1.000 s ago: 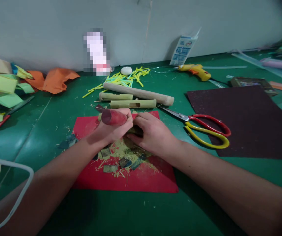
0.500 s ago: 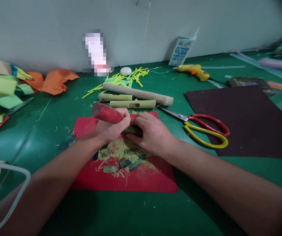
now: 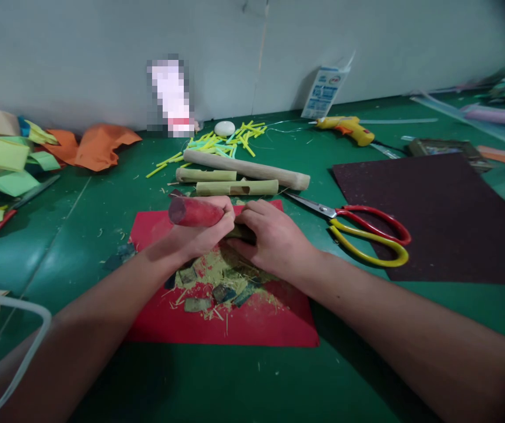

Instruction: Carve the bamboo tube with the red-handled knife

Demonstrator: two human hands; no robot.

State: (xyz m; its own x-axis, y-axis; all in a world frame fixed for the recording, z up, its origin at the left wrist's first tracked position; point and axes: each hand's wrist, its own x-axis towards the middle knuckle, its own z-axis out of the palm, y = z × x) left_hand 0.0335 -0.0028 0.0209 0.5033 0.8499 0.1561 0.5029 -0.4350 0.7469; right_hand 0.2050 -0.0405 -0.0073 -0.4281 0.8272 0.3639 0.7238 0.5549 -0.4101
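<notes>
My left hand is closed around the thick red handle of a tool whose working end is hidden behind the fingers. Right beside it, my right hand grips a short green bamboo piece, mostly covered by the fingers. Both hands are over a red sheet strewn with pale shavings and dark green chips. Just beyond lie a bamboo tube with a cut opening, a shorter bamboo piece and a long pale stick.
Scissors with red and yellow handles lie right of the hands, partly on a dark board. Farther back are a yellow glue gun, a carton and yellow sticks. Orange paper and folded papers lie left.
The red handle has tipped lower and swung slightly to the right with my left hand. My right hand and the bamboo piece stay in nearly the same place.
</notes>
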